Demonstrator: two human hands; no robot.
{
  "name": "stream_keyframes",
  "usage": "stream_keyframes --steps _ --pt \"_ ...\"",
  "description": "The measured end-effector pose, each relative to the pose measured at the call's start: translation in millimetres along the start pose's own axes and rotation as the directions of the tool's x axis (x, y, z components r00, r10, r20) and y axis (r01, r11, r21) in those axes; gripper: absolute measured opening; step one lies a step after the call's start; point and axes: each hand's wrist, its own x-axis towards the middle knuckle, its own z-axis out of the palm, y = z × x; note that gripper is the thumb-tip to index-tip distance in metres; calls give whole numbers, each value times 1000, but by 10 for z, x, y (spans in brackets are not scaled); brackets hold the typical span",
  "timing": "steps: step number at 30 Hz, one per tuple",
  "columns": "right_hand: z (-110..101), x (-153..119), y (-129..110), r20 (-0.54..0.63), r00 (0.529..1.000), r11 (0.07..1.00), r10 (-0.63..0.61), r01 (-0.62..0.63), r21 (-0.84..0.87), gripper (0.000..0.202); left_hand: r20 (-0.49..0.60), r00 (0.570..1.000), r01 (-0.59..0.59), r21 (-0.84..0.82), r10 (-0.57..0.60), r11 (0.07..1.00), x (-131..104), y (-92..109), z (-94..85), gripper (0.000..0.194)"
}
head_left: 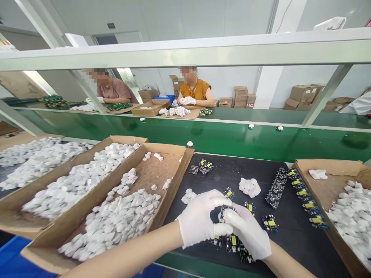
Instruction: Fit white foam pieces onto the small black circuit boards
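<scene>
White gloves cover both my hands. Between them, above the black mat (223, 166), is a small circuit board (223, 213), partly hidden by fingers. My left hand (201, 218) curls around it from the left, thumb and fingertips closed at its edges. From the right, my right hand (251, 233) grips the same board, its fingers across the front. Beneath the hands lie several boards with yellow parts (232, 242). A clump of white lumps (249, 187) rests just beyond the right hand, and a smaller clump (188, 196) beside the left.
Cardboard trays of white pieces (174, 181) stand at left, another tray (301, 170) at right. Rows of boards (308, 200) line the mat's right side. Beyond runs a green conveyor (226, 141) carrying small pieces, under a metal frame (185, 54). Two people (199, 92) sit across.
</scene>
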Motion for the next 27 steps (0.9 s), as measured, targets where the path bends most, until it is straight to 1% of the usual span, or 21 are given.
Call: stream_keyframes --steps 2,4,6,8,10,12,13,15,16,17,18,20,21,23,25,27 --pt "10 -4 -26 16 1000 1000 18 -18 17 37 30 998 -59 116 56 992 7 13 -31 40" --pt "20 -13 -60 45 999 1000 22 -21 -22 36 66 990 -137 208 126 969 13 27 -60 38" --pt "27 -26 -87 93 995 998 30 -25 -58 36 66 983 -184 228 173 956 15 29 -75 35" --pt "28 -40 -94 124 991 998 52 -54 15 40 43 986 -165 146 160 975 17 11 -75 33" --pt "21 -48 -79 148 987 981 58 -84 175 42 34 995 -93 -23 94 995 20 -24 -67 34" --pt "7 -46 -53 165 986 939 37 -90 331 41 49 998 -19 -208 30 978 24 -63 -60 42" --pt "-1 -42 -41 173 984 921 29 -94 378 39 64 998 1 -282 18 959 24 -79 -58 49" --pt "-11 -27 -18 162 986 894 47 -114 433 35 107 994 19 -377 23 926 15 -99 -53 61" --pt "-13 -19 -8 146 987 882 69 -128 454 33 119 992 14 -391 35 920 7 -103 -49 64" --pt "-11 -11 0 127 988 870 90 -140 474 33 113 993 1 -376 45 926 -3 -104 -43 65" --pt "-7 -4 7 107 989 857 105 -145 494 34 92 994 -19 -326 51 945 -13 -101 -35 67" --pt "9 5 14 74 992 840 106 -129 526 34 11 997 -70 -132 72 989 -29 -90 -15 75" --pt "20 6 14 64 993 839 94 -114 532 33 -35 995 -93 -18 93 995 -33 -82 -6 75" --pt "42 4 16 53 997 840 60 -79 536 30 -111 984 -125 141 141 982 -32 -68 4 63" --pt "57 3 32 72 997 844 31 -65 533 27 -179 964 -162 194 198 967 -19 -55 0 49" --pt "60 12 69 94 995 882 16 -58 467 32 -205 943 -218 217 262 952 0 -42 -12 41"
